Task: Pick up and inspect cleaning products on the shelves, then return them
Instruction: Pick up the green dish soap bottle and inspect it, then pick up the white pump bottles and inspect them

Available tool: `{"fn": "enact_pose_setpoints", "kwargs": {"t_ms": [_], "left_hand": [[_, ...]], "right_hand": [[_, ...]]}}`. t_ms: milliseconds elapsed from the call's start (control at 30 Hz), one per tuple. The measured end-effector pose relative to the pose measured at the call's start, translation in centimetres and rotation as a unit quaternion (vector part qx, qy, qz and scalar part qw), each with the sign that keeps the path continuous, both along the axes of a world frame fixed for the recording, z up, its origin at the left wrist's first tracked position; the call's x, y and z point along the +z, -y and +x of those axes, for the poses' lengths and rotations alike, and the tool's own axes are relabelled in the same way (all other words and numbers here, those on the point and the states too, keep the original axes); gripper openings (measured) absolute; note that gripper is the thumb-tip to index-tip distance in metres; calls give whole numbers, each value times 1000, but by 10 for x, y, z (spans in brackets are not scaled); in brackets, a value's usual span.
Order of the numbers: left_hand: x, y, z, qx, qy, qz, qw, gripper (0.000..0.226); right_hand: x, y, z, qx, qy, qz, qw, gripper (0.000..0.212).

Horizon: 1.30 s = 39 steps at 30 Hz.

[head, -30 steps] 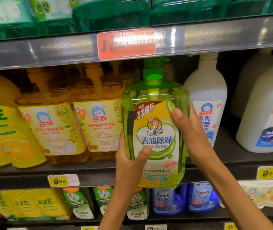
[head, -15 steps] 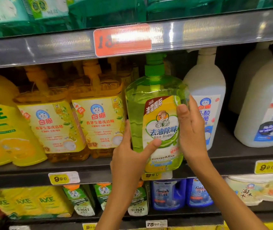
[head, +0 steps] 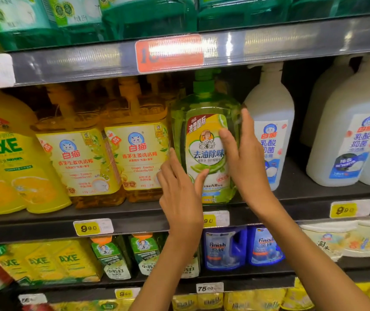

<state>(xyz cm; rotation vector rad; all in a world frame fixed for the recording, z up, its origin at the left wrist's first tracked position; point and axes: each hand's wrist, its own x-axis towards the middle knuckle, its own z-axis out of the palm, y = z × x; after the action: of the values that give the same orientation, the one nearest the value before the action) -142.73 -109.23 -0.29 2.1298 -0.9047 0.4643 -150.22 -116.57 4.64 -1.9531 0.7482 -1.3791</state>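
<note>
The middle shelf (head: pixel 134 215) carries the green dish-soap pump bottle (head: pixel 204 140), upright between amber and white bottles, apparently being returned. The right hand (head: pixel 244 158) grips its side for steadiness; the left hand (head: pixel 179 187) pinches its lower front, thumb on label.

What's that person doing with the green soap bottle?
A person is putting a green dish soap bottle onto the middle shelf, between the amber pump bottles and a white bottle. The left hand holds its lower left side, thumb on the label. The right hand holds its right side. The bottle stands upright, its base on the shelf.
</note>
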Motion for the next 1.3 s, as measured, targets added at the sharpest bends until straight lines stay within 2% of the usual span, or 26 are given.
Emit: {"fn": "enact_pose_setpoints", "kwargs": {"t_ms": [100, 167, 400, 500, 600, 667, 733, 800, 833, 967, 1033, 1133, 1200, 1233, 1300], "left_hand": [[-7, -4, -2, -51, -23, 14, 998, 84], [-10, -5, -3, -63, -16, 14, 998, 86], [-18, -3, -5, -48, 14, 38, 998, 89], [-20, -3, -6, -37, 20, 40, 998, 87], [-26, -9, -2, -68, 17, 43, 997, 86], [-27, -19, 0, -94, 2, -5, 996, 79], [-24, -27, -3, -120, 37, -69, 990, 70], [-21, -26, -9, -145, 81, -109, 980, 63], [-18, -24, -16, -156, 91, -118, 976, 60], [-8, -5, -47, -208, 120, -128, 962, 50], [-8, 11, -60, -227, 109, -106, 962, 49], [-13, 35, -76, -242, -5, -90, 966, 57], [-18, 49, -85, -234, -66, -100, 965, 71], [-22, 55, -91, -239, -85, -107, 961, 79], [-28, 64, -103, -260, -96, -130, 952, 91]], "right_hand": [[9, 10, -8, 17, -90, -31, 995, 52], [14, 14, -11, 24, -111, -38, 993, 45], [-1, 16, -9, 48, -94, -13, 994, 62], [-2, 16, -8, 55, -80, 10, 995, 62], [-3, 10, -10, 26, -92, -7, 995, 59], [-4, 4, -23, -23, -44, -27, 998, 48], [-1, 6, -45, -87, 56, -54, 993, 33], [7, 19, -67, -138, 119, -79, 980, 30], [11, 29, -75, -148, 120, -79, 979, 34], [19, 66, -76, -84, -1, -18, 996, 61], [15, 81, -69, -17, -25, 24, 999, 66], [7, 98, -65, 98, 0, 121, 988, 44], [1, 108, -67, 136, 6, 132, 982, 24], [1, 111, -69, 144, 8, 130, 981, 22], [-1, 116, -74, 157, 11, 128, 979, 31]]}}
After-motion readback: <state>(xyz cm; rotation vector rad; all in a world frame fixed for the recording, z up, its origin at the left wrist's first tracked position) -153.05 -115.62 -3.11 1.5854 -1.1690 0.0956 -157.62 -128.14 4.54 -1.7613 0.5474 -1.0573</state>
